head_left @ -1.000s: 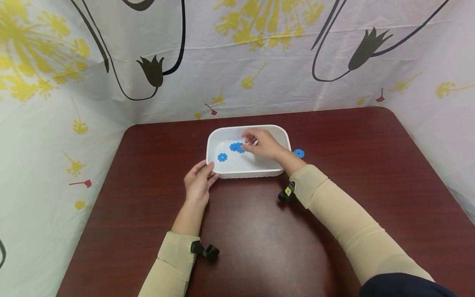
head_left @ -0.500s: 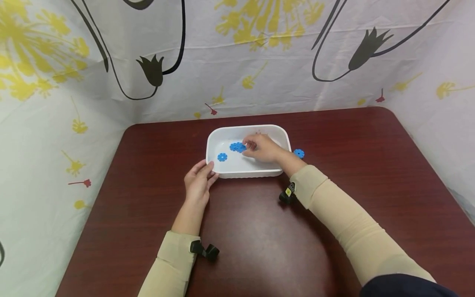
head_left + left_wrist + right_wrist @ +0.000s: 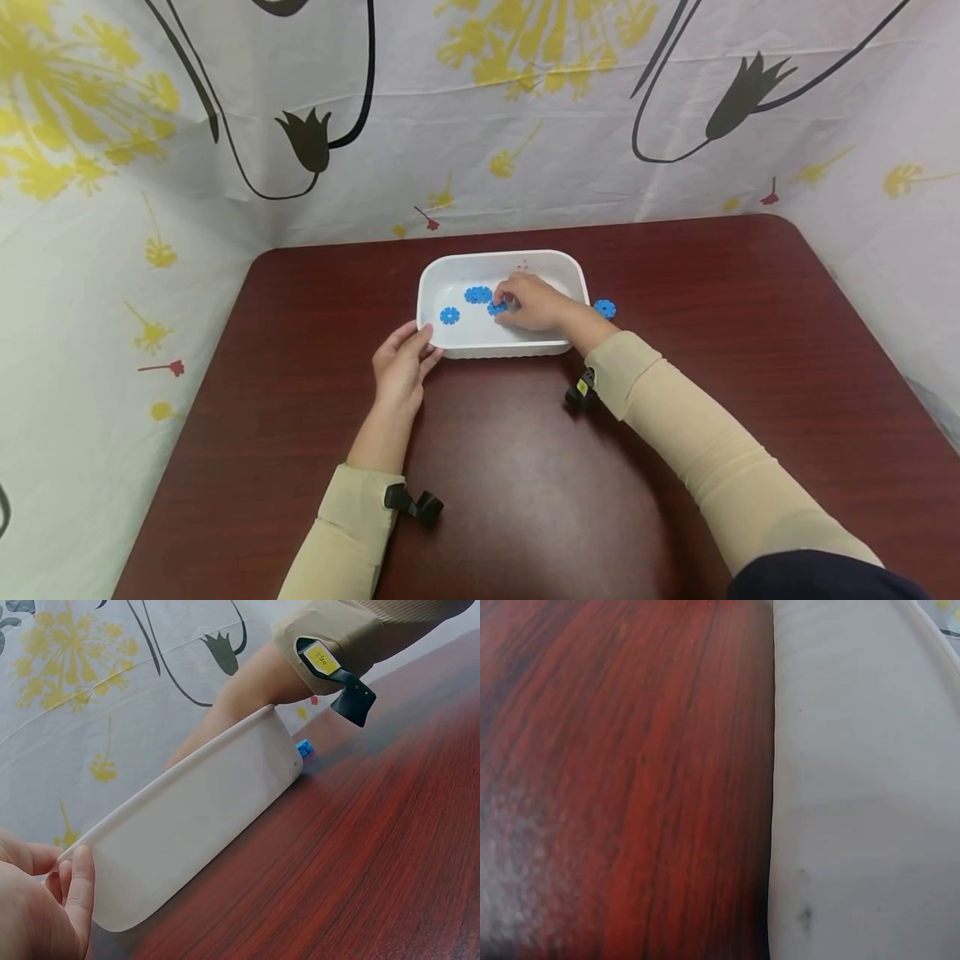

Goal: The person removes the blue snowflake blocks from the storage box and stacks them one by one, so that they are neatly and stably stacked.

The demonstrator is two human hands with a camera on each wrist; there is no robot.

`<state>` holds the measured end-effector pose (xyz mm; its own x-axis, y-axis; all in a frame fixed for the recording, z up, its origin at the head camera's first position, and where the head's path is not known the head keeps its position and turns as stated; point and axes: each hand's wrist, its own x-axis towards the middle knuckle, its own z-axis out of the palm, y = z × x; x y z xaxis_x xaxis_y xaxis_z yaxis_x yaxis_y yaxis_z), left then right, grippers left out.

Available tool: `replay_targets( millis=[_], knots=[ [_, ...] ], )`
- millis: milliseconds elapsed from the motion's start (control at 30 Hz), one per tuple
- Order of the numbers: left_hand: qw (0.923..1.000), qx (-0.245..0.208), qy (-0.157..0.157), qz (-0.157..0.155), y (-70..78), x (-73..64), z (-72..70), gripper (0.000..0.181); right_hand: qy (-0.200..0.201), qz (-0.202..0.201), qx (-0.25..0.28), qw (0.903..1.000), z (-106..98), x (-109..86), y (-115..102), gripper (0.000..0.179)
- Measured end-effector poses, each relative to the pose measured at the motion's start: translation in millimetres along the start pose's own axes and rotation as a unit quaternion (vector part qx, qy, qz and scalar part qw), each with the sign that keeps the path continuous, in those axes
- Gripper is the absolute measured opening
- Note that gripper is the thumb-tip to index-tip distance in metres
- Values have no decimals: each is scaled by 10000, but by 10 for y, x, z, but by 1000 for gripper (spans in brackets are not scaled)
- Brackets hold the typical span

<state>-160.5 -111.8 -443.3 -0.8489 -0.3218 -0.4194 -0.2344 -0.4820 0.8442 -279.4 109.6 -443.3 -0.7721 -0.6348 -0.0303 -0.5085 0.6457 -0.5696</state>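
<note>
A white plastic tray [image 3: 495, 353] stands on the table, with its front wall [image 3: 187, 825] also visible in the left wrist view. My left hand [image 3: 399, 367] pinches its front left corner, thumb over the rim. Inside the tray, my right hand [image 3: 531, 302] pinches a blue notched disc [image 3: 497, 307] between thumb and fingers, low over the floor. Two overlapping blue discs [image 3: 477, 295] lie just left of it, and a single blue disc [image 3: 449, 316] lies nearer the left wall. The right wrist view shows only the tray wall [image 3: 862, 780] and table, not the hand.
Another blue disc [image 3: 604, 309] sits on the dark red table [image 3: 510, 467], just outside the tray's right end. A patterned cloth [image 3: 525, 183] hangs behind the table and at both sides. Each sleeve carries a black wrist mount [image 3: 414, 505].
My right hand has lowered slightly toward the front of the tray. The blue disc at its fingertips has come away from the overlapping discs, to the right. My left hand stays put.
</note>
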Motion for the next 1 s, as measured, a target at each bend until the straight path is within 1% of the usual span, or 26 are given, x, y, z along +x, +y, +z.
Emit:
replay_targets(
  millis=[100,167,300,500,600,733,833,1000],
  knots=[
    [10000,-12,-14,11,2,3,3,35,49,70,-26,10000,4,22,17,30],
    [10000,-8,-18,21,0,8,2,35,11,87,-47,10000,8,31,26,34],
    [10000,0,-9,20,-2,4,-1,35,-106,141,4,9998,12,37,40,33],
    [10000,-17,-10,24,-13,7,-9,34,-128,315,200,9992,20,36,30,32],
    [10000,-18,-10,27,-12,8,-8,34,-155,396,256,9988,9,24,11,36],
    [10000,-13,-17,38,-4,1,-1,34,-175,318,402,9985,-21,1,6,44],
    [10000,-5,-10,43,-3,-3,0,34,-217,244,497,9982,-27,-7,14,40],
    [10000,24,7,15,-7,-6,-6,35,-230,178,488,9984,-16,-6,18,32]
  ],
)
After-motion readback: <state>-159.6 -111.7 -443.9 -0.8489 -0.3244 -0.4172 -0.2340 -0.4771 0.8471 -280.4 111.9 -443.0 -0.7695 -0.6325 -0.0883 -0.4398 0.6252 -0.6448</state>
